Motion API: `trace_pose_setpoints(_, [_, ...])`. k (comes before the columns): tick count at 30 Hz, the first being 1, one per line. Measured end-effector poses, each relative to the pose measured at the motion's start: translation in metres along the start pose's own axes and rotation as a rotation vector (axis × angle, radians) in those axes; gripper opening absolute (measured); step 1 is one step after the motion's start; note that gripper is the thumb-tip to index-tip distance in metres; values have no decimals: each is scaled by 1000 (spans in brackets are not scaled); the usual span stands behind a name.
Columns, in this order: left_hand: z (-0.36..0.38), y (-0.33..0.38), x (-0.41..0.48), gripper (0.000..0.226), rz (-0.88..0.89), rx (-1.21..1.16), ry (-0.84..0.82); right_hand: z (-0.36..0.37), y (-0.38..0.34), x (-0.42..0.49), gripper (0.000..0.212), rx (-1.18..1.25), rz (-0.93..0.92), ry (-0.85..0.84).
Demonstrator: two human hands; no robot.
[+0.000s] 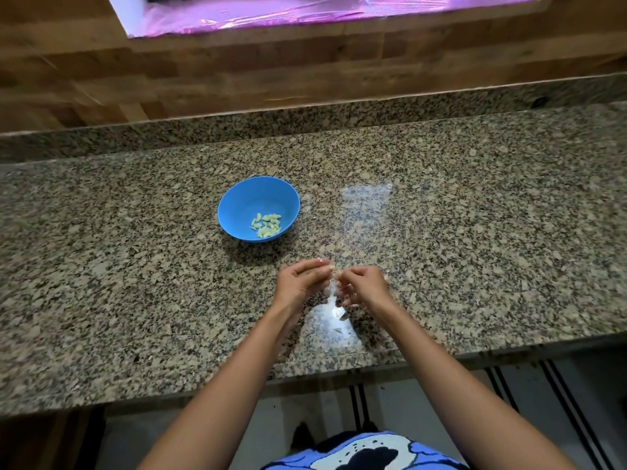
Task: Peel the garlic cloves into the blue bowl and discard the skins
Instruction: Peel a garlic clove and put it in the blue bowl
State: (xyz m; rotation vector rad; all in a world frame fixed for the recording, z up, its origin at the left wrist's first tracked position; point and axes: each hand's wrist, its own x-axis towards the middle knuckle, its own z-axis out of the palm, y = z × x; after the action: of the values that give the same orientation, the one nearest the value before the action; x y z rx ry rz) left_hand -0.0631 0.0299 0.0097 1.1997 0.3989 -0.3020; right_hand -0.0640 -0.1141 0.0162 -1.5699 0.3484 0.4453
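Note:
A blue bowl (pixel 237 201) stands on the granite counter and holds several pale peeled garlic cloves (pixel 267 225). Nearer to me, my left hand (pixel 300 281) and my right hand (pixel 361 284) meet fingertip to fingertip above the counter. Between them they pinch a small garlic clove (pixel 331 268), mostly hidden by the fingers. A small scrap of skin (pixel 337 330) lies on the counter below the hands.
The speckled granite counter (pixel 475 249) runs left to right, with its front edge (pixel 339 364) close to me. A wooden wall (pixel 237 72) rises behind a low granite backsplash. Bright glare patches sit on the stone right of the bowl and under my hands.

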Motion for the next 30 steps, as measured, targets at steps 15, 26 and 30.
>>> trace_pose_setpoints(15, [-37,-2,13,39,322,888,327,-8,9,4,11,1,-147,283])
trace_pose_setpoints(26, [37,-34,26,42,432,1085,-220,-41,49,-4,52,-833,-350,179])
trace_pose_setpoints(30, [55,-42,45,43,422,1226,-422,-41,66,-8,42,-897,-538,246])
